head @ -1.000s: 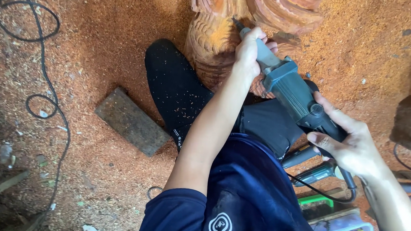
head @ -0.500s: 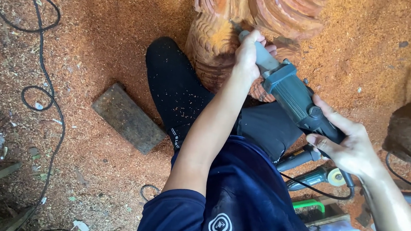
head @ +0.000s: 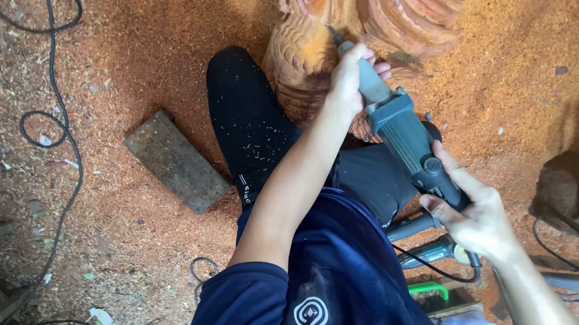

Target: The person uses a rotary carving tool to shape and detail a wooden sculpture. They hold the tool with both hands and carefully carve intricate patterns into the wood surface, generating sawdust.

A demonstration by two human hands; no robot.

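Grinder (head: 405, 133) unmoved, gripped between both hands

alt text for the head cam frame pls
Both hands grip a grey power carving tool, its tip against a reddish carved wood piece: left hand near the nose, right hand at the rear. Sawdust floor, dark block, black cable.

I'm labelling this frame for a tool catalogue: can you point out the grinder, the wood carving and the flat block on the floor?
grinder (head: 408, 139), head view, on the grey body between the two hands.
wood carving (head: 405, 16), head view, on the ribbed reddish upper part.
flat block (head: 177, 161), head view, middle of its dark top face.
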